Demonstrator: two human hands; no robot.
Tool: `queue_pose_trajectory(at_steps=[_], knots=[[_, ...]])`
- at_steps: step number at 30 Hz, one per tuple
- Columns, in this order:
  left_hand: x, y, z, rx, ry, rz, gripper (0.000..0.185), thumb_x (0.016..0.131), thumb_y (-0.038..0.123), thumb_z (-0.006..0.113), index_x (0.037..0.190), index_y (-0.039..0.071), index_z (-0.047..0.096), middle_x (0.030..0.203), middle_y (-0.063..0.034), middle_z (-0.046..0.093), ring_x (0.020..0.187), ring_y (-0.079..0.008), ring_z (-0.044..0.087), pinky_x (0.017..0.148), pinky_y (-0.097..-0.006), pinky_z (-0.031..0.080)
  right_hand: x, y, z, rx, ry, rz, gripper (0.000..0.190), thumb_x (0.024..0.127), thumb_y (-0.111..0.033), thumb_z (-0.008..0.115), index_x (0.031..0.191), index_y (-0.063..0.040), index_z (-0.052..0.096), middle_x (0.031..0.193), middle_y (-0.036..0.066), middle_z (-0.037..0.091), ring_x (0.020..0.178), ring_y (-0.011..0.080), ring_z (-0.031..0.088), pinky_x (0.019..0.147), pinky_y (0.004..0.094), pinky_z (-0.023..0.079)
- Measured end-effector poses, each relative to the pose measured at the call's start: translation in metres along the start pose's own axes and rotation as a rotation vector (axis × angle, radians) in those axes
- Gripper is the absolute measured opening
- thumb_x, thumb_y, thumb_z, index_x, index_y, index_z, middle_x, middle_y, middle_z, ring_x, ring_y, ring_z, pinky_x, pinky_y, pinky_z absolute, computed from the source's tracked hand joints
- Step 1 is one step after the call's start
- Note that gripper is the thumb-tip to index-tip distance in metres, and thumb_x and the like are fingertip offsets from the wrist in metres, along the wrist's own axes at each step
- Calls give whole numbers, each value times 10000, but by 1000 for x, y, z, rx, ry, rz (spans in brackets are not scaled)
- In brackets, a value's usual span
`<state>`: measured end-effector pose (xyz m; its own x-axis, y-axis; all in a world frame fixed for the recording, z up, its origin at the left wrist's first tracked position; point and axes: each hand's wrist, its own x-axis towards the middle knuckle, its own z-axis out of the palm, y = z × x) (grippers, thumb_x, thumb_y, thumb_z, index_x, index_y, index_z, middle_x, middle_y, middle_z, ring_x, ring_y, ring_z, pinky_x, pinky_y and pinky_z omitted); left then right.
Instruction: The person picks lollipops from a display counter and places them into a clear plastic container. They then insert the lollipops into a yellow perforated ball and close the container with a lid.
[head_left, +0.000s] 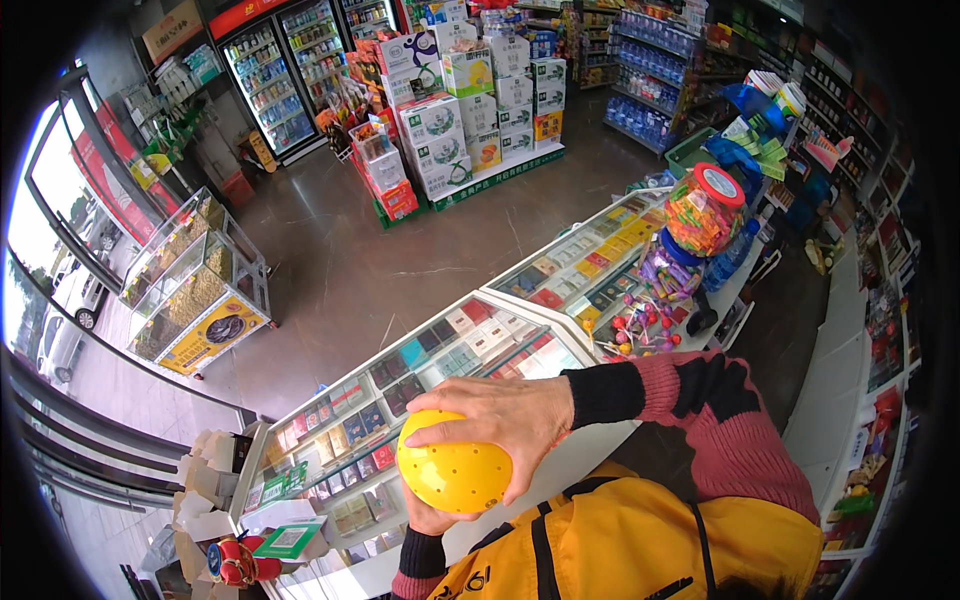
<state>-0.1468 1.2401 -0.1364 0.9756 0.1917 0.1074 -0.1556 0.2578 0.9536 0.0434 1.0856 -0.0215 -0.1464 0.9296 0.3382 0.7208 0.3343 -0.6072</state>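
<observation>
A glossy yellow plastic ball (455, 476), dotted with small holes, is held over the glass display counter. My right hand (502, 424) spreads over its top and far side, the fingers wrapped around the curve. Beneath it, my left hand (439, 514) supports the underside, mostly hidden by the ball. Below and beyond, the glass display counter (480, 300) holds rows of small packs. To the right, several wrapped lollipops (645, 326) lie loose on the counter, beside a clear jar of purple-wrapped sweets (667, 274).
A red-lidded candy jar (705, 210) tops the jar of purple-wrapped sweets. At the counter's near left are a green card with a printed code (289, 538), a red ornament (240, 561) and open cardboard boxes (199, 495). Stacked drink cartons (472, 112) and glass-sided bins (199, 285) stand across the floor.
</observation>
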Motion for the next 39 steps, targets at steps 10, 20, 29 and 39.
queue_pose_trajectory(at_steps=[10,20,29,39], knots=[[3,5,3,42,-13,22,1359,466,308,1058,1560,126,273,1478,-134,519,1306,-311,597,1063,-465,556,-1,-6,1,-22,38,24,1153,594,-409,945,1554,-172,352,1540,254,324,1394,459,391,1139,583,360],[-4,7,3,66,135,295,1584,476,521,1037,1661,83,82,1660,-168,305,1487,-332,408,1212,-478,381,-45,8,-6,215,200,191,1447,530,-503,1019,1654,-96,204,1714,208,157,1583,350,203,1254,504,266],[-8,30,6,84,173,63,1528,553,569,996,1669,75,76,1678,-167,280,1508,-307,377,1211,-463,376,-61,0,28,316,319,282,1398,580,-399,1023,1648,-55,189,1678,199,264,1563,334,261,1259,459,282],[-21,-11,-2,341,199,4,1312,541,372,1054,1527,22,262,1449,-180,551,1277,-318,613,1045,-451,535,-47,7,41,117,411,195,1359,541,-515,969,1601,-37,266,1576,216,379,1481,401,358,1206,524,296]])
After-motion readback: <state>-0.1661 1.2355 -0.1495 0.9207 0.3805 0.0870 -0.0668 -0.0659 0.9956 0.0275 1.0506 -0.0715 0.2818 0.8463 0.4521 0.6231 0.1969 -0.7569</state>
